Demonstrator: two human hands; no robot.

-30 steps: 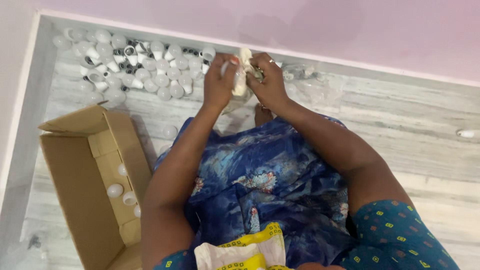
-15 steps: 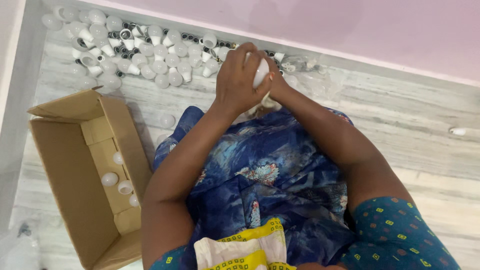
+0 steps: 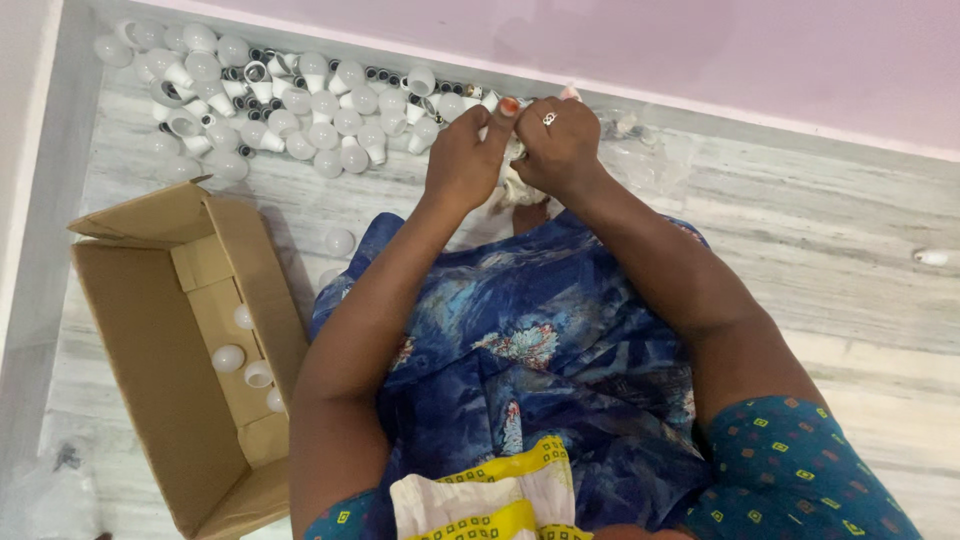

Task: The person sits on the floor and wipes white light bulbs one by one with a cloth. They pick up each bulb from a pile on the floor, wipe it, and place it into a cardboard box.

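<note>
A: What was the biggest thing in view?

B: The grey marble floor (image 3: pixel 800 240), with a pink wall (image 3: pixel 700 50) along its far edge. Next in size was the open cardboard box (image 3: pixel 150 340) at the person's left, with 4 white bulbs (image 3: pixel 228 358) lying inside against its near wall.

A: And beyond the box?

B: A heap of white bulb shells (image 3: pixel 300 105) and small dark parts lay spread along the wall, and 1 loose bulb (image 3: pixel 339 241) sat on the floor just beside the blue floral dress (image 3: pixel 520 350).

A: What about the hands?

B: Both were raised together in front of the heap. The left hand (image 3: pixel 462 155) was clenched, thumb up, against a small white piece (image 3: pixel 515 185) that showed between and just under the 2 hands. The right hand (image 3: pixel 560 145), wearing 1 ring, was closed around the same piece from the other side. I could not tell its exact shape; the fingers hid most of it.
</note>
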